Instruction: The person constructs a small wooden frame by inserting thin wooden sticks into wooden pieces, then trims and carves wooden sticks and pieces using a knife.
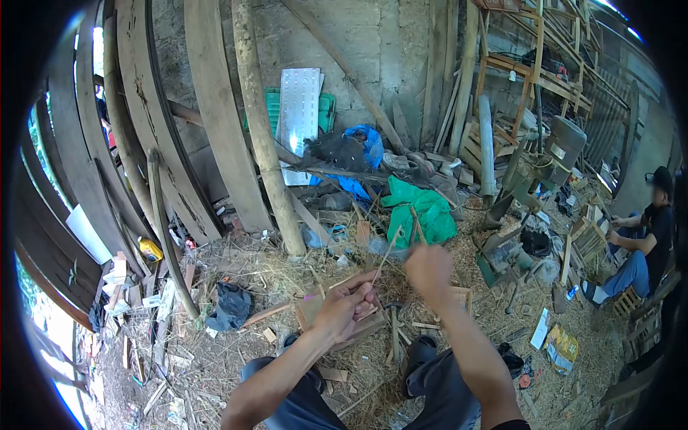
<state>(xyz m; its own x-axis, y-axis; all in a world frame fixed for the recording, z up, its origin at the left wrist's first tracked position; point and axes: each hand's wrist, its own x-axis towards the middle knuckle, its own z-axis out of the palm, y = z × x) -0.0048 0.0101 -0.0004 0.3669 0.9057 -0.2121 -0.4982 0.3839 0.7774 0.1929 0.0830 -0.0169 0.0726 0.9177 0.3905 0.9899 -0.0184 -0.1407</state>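
Observation:
Between the person's knees, my left hand (345, 309) is closed around the lower end of a thin wooden stick (388, 253), which slants up to the right. To the right and a little higher is my right hand (428, 271), blurred, with its fingers hard to make out. Another thin piece of wood (418, 225) rises just above it; whether the hand holds it cannot be told. Below my left hand lies a wooden block or box (367, 326), partly covered by the hand. A hammer (394, 330) stands or lies beside it on the right.
A green plastic sheet (419, 212) lies ahead. A dark bag (231, 307) is at the left, a yellow packet (561, 350) at the right. Another person (643, 244) sits at the far right by wooden crates. Wood scraps litter the straw-covered ground.

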